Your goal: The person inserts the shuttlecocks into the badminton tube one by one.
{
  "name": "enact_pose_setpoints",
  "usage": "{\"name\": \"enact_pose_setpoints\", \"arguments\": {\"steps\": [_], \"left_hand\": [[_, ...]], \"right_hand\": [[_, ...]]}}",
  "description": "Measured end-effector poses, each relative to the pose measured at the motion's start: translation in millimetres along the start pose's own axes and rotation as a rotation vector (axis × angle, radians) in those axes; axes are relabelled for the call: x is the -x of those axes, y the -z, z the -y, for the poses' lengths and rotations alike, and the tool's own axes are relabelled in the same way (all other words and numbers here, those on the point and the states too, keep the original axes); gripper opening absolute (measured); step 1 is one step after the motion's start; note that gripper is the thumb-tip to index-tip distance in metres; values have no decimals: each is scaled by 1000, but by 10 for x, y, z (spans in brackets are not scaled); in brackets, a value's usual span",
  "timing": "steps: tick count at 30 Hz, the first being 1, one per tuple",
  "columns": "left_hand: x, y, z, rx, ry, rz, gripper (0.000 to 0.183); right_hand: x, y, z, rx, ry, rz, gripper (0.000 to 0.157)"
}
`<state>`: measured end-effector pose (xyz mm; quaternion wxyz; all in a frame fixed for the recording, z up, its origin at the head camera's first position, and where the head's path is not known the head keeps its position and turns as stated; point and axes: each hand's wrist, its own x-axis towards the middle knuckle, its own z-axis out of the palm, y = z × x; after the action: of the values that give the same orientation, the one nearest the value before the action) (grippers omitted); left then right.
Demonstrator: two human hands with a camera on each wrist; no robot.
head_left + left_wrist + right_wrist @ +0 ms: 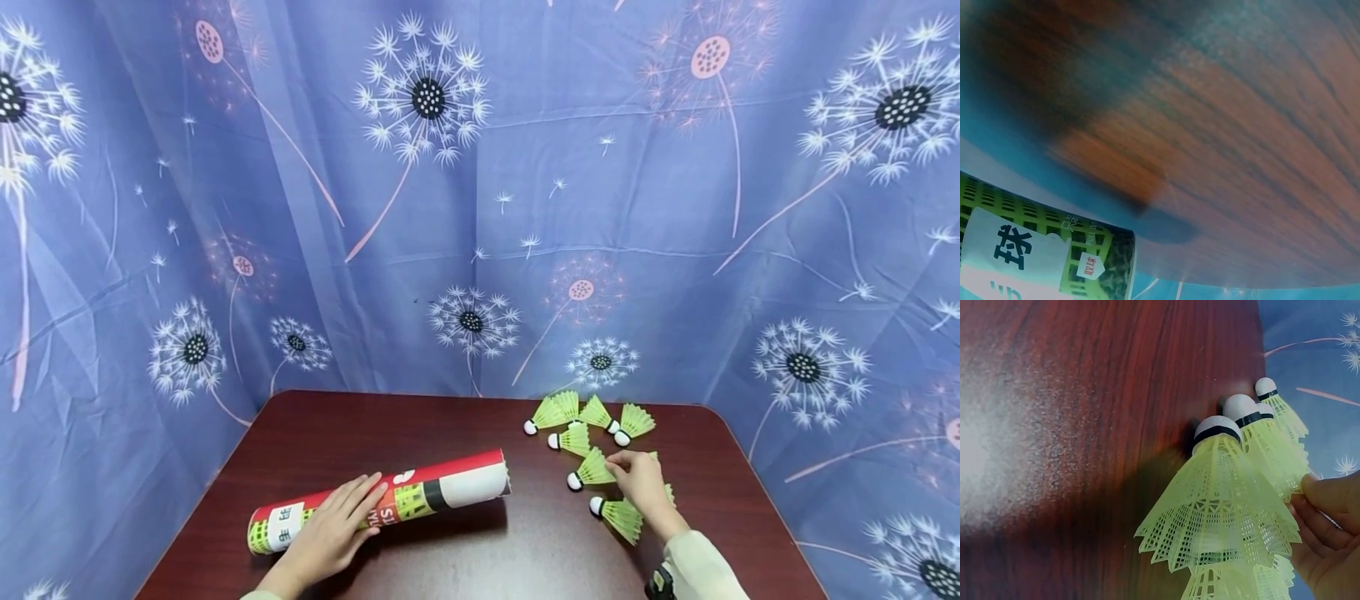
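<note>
A red, white and yellow-green shuttlecock tube (465, 486) lies slantwise at the left of the table. My left hand (333, 521) holds it near its middle, fingers across the top and thumb on the near side. The tube's lattice-printed end (1107, 256) shows in the left wrist view. My right hand (645, 482) pinches the skirt edge of a yellow-green shuttlecock (594, 468) between thumb and fingertips. Nearer the front, another shuttlecock (621, 518) lies just below that hand and looms large in the right wrist view. Skirts of others are partly hidden behind the hand.
Several more shuttlecocks (568, 408) cluster at the table's back right, their white caps mostly facing the front or left. The dark red-brown table (450, 558) has rounded back corners. A blue curtain (525, 208) with dandelion print hangs close behind and along both sides.
</note>
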<state>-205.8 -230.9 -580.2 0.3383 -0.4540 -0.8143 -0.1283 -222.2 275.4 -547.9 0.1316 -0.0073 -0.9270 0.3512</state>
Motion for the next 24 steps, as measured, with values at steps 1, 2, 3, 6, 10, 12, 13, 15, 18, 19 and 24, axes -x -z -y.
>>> {"name": "enact_pose_setpoints", "arguments": {"steps": [1, 2, 3, 6, 10, 12, 13, 15, 18, 19, 24], "left_hand": [[-1, 3, 2, 3, -1, -1, 52], [0, 5, 5, 3, 0, -2, 52], [1, 7, 7, 4, 0, -3, 52], [9, 10, 12, 5, 1, -4, 53], [18, 6, 21, 4, 0, -6, 53], [20, 4, 25, 5, 1, -7, 53], [21, 5, 27, 7, 4, -7, 53], [24, 6, 27, 10, 9, -7, 53], [33, 6, 25, 11, 12, -10, 53], [36, 5, 24, 12, 13, -11, 53], [44, -8, 24, 13, 11, -14, 53]], "right_hand": [[-2, 0, 3, 0, 14, -12, 8], [-4, 0, 5, -3, 26, -23, 7], [-3, 2, 10, -4, 38, -33, 6], [12, 9, 21, -16, 67, -57, 5], [33, 7, 37, -50, 113, -105, 8], [38, -8, 46, -66, 146, -143, 6], [37, -19, 47, -79, 160, -161, 5], [37, -47, 59, -109, 191, -195, 3], [40, -97, 85, -165, 249, -234, 10], [39, -115, 98, -181, 271, -249, 12], [45, -203, 210, -265, 364, -307, 15]]}}
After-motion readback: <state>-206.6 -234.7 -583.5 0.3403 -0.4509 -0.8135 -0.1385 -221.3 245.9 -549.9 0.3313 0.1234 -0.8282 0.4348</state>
